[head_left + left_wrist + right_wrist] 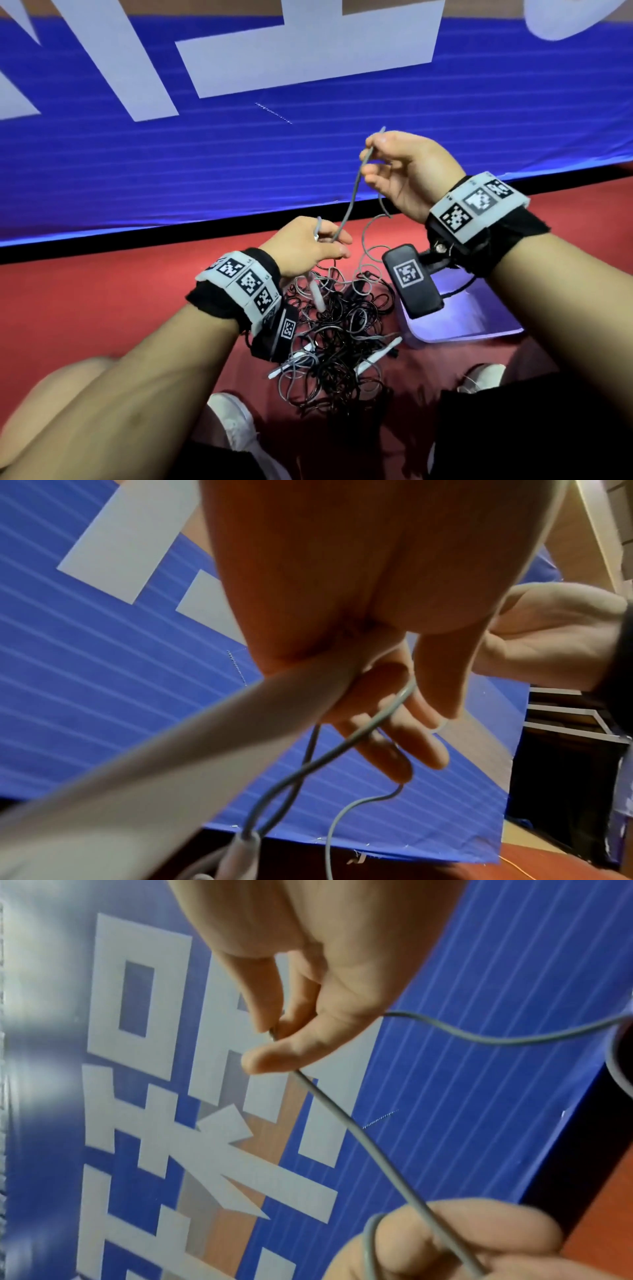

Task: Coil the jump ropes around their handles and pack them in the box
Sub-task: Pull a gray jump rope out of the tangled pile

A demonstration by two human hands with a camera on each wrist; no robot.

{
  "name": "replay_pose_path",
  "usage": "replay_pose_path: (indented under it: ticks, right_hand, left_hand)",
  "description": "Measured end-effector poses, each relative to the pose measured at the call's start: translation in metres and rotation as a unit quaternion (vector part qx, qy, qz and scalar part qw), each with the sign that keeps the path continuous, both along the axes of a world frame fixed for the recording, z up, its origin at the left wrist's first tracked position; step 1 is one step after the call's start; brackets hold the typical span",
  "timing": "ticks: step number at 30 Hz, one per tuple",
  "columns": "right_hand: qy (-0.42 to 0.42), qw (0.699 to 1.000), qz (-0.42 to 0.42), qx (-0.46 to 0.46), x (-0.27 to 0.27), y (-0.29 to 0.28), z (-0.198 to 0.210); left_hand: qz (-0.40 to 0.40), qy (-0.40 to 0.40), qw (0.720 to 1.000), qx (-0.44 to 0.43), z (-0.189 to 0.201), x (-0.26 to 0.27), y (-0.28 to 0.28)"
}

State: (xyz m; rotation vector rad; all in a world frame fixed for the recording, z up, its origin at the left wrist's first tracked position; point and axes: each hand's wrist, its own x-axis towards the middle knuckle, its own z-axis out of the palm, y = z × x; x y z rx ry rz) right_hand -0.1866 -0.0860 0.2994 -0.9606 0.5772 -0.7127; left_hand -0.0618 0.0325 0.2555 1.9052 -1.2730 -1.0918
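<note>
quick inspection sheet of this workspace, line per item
surface: red floor mat.
job's things: grey rope stretched between both hands; white handle hanging below the left hand; tangled rope pile; clear box beside the pile, contents unclear.
clutter: nothing seen.
grippers: left hand holds handle and rope; right hand pinches rope.
cables: nothing seen.
surroundings: blue banner with white lettering; white shoes.
</note>
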Motion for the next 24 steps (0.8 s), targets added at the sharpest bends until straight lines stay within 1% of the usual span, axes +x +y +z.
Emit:
replay_pose_path:
  ticks: [2,5,6,8,9,10,11,12,13,14,15,16,17,20,24]
  right_hand:
    - [-0.023,0.998,-0.047,0.031,-0.002,-0.006,0.001]
    - [-0.060,0.987,-0.120,0.092,-0.007,-0.020,0.001]
    - [-0.049,0.984,-0.134,0.103,-0.008,-0.024,0.000]
    - [0.026,0.986,-0.129,0.103,-0.006,-0.026,-0.004]
    - [0.090,0.987,-0.101,0.092,-0.005,-0.024,-0.007]
    - [0.164,0.983,-0.055,0.061,-0.003,-0.019,-0.012]
    - [0.238,0.971,0.005,0.007,-0.002,-0.012,-0.019]
    - [0.303,0.947,0.079,-0.066,-0.001,-0.004,-0.027]
    - [0.354,0.910,0.157,-0.148,0.000,0.004,-0.036]
    - [0.387,0.865,0.226,-0.224,0.002,0.012,-0.043]
    - [0.398,0.830,0.269,-0.283,0.004,0.020,-0.052]
    - [0.392,0.815,0.279,-0.322,0.006,0.028,-0.059]
    - [0.377,0.819,0.266,-0.340,0.008,0.034,-0.064]
    - [0.343,0.847,0.204,-0.351,0.015,0.044,-0.074]
    - [0.313,0.862,0.189,-0.352,0.018,0.052,-0.082]
  left_hand:
    - [0.015,0.029,0.999,0.003,-0.001,0.001,0.000]
    - [0.023,-0.009,1.000,-0.005,-0.002,0.003,-0.003]
    - [0.036,-0.011,0.999,-0.017,-0.001,0.003,-0.003]
    - [0.073,0.035,0.995,-0.056,0.004,0.002,-0.004]
    - [0.088,0.062,0.991,-0.073,0.007,0.002,-0.005]
    - [0.104,0.082,0.987,-0.086,0.010,0.002,-0.006]
    - [0.118,0.097,0.984,-0.096,0.013,0.003,-0.008]
    - [0.131,0.112,0.979,-0.105,0.015,0.004,-0.009]
    - [0.146,0.128,0.974,-0.113,0.017,0.005,-0.009]
    - [0.161,0.151,0.968,-0.119,0.019,0.006,-0.009]
    - [0.171,0.173,0.962,-0.123,0.021,0.007,-0.009]
    - [0.179,0.193,0.956,-0.128,0.022,0.007,-0.009]
    - [0.184,0.208,0.951,-0.133,0.023,0.008,-0.009]
    - [0.197,0.242,0.939,-0.146,0.024,0.009,-0.008]
    - [0.206,0.252,0.933,-0.151,0.025,0.010,-0.005]
